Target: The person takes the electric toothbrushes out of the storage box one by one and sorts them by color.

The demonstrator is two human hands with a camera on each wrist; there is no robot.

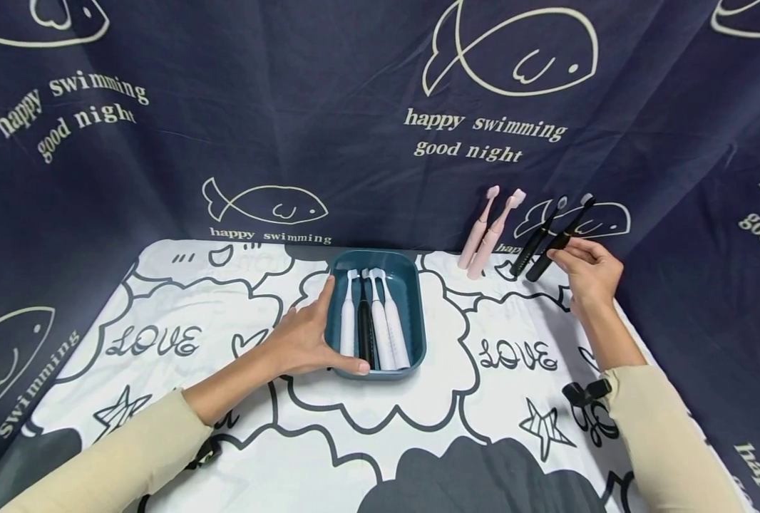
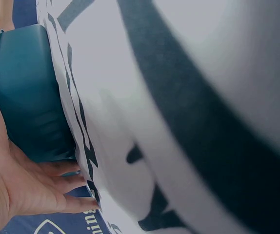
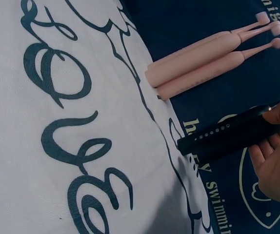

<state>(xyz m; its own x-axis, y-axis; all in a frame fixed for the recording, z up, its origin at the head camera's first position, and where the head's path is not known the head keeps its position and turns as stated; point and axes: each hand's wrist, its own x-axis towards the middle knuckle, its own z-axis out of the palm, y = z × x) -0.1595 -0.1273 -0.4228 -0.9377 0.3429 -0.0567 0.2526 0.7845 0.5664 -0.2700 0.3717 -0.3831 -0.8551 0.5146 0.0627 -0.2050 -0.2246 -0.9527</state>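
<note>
Four electric toothbrushes lie in the teal plastic tray point(image 1: 415, 299), steadied by the left hand point(image 1: 303, 338) with relaxed fingers; right of it, the right hand point(image 1: 588, 269) pinches a black electric toothbrush point(image 1: 558, 242) leaning against the backdrop, three others waiting.

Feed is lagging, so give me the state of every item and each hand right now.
Tray: on table, holds three white brushes and one black.
Pink brushes: leaning on backdrop.
Black brushes: leaning on backdrop, nearer one pinched.
Left hand: fingers straight against tray.
Right hand: pinches black brush.
</note>
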